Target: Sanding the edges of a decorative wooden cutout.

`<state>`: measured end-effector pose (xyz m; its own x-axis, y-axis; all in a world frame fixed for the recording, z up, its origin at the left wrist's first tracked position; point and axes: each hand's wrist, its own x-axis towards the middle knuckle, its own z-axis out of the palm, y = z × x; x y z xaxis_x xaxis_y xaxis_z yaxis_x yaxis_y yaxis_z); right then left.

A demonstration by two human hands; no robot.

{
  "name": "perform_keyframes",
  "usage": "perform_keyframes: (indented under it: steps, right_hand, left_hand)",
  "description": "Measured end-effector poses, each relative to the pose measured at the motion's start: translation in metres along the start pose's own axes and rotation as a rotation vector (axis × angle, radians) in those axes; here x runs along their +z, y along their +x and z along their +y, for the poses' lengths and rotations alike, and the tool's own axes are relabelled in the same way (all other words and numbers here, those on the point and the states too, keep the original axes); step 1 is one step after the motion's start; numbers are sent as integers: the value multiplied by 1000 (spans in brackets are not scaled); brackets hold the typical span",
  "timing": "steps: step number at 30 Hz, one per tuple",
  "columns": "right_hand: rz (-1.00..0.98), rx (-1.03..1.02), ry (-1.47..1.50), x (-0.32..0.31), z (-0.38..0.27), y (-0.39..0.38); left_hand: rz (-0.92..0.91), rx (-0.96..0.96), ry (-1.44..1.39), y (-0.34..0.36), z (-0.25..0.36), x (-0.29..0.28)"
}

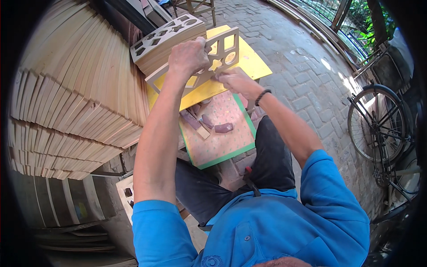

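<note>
A wooden board with shaped cutouts [223, 50] stands on its edge, tilted, above a yellow tabletop [254, 66]. My left hand [189, 58] is closed over the board's upper edge. At its lower edge, by the star-shaped hole, my right hand [240, 82] has its fingers pressed together; whatever is between them is hidden. Behind the left hand sits a stack of similar cutout boards [171, 50]. Below the tabletop, a pink patterned panel with a green border [231, 147] carries worn purple strips [223, 128] and a small wooden block [203, 133].
Tall piles of thin wooden boards [75, 95] rise close on the left. A bicycle [378, 124] stands at the right on the brick paving [307, 89]. Another cutout board [124, 198] lies low beside my left arm. A wooden stool [195, 6] is at the far side.
</note>
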<state>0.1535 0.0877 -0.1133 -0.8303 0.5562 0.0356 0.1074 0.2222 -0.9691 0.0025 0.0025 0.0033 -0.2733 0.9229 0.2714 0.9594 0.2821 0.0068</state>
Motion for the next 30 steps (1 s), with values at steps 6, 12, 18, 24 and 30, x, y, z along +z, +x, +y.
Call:
perform_keyframes:
  steps: [6, 12, 18, 24, 30]
  right_hand:
    - [90, 171, 920, 14, 6, -10]
    - [248, 229, 1547, 21, 5, 38]
    - [251, 56, 1488, 34, 14, 24]
    - [501, -348, 1077, 6, -18, -23]
    - [546, -214, 579, -30, -36, -45]
  left_hand:
    - [22, 20, -27, -1, 0, 2]
    - [31, 15, 21, 1, 6, 1]
    - [43, 54, 18, -7, 7, 1]
    - [41, 35, 58, 6, 13, 4]
    - [46, 31, 27, 7, 10, 5]
